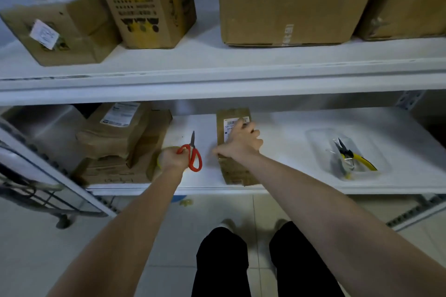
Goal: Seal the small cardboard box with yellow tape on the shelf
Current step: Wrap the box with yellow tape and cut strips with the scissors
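A small flat cardboard box (233,169) with a white label lies lengthwise on the lower white shelf (289,128). My right hand (240,142) rests on top of it, fingers spread over the label. Left of the box, my left hand (171,157) grips a roll of yellow tape (161,155), mostly hidden under the palm. Red-handled scissors (194,155) lie by that hand, one handle loop touching the fingers; I cannot tell whether the hand holds them.
Brown parcels (120,137) are stacked at the shelf's left end. A clear plastic tray (347,154) with yellow-handled pliers sits to the right. Large cardboard boxes (289,0) stand on the upper shelf. A cart (31,176) stands at far left.
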The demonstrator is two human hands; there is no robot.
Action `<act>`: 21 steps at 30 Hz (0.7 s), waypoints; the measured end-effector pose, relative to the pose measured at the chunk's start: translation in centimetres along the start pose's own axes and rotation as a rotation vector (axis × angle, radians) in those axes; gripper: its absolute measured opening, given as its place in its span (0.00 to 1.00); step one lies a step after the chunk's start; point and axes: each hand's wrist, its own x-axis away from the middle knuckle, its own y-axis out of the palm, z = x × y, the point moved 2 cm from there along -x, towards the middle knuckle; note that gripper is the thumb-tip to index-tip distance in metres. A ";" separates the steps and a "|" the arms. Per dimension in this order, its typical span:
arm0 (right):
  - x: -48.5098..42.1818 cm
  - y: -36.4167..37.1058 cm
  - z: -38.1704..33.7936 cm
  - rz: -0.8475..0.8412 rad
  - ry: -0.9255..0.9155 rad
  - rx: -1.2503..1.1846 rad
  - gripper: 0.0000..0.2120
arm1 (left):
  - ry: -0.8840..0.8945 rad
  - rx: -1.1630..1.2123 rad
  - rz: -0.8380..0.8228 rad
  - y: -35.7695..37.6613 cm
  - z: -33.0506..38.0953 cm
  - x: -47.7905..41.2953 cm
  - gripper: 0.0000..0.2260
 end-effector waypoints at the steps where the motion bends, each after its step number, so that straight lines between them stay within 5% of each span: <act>1: -0.3 -0.5 0.9 0.025 0.012 -0.012 0.58 | -0.011 0.007 -0.019 0.7 0.0 -0.3 0.13; 10: -1.7 -1.8 5.1 0.029 0.089 0.041 0.57 | -0.190 0.163 -0.151 7.5 -1.7 -2.8 0.06; 17: -1.3 -1.3 4.1 0.009 0.030 0.064 0.55 | -0.291 0.033 -0.170 8.3 -3.1 -3.3 0.22; 21: -0.7 -0.8 4.2 0.042 0.030 0.041 0.55 | -0.174 -0.295 -0.146 8.0 -1.9 -2.2 0.21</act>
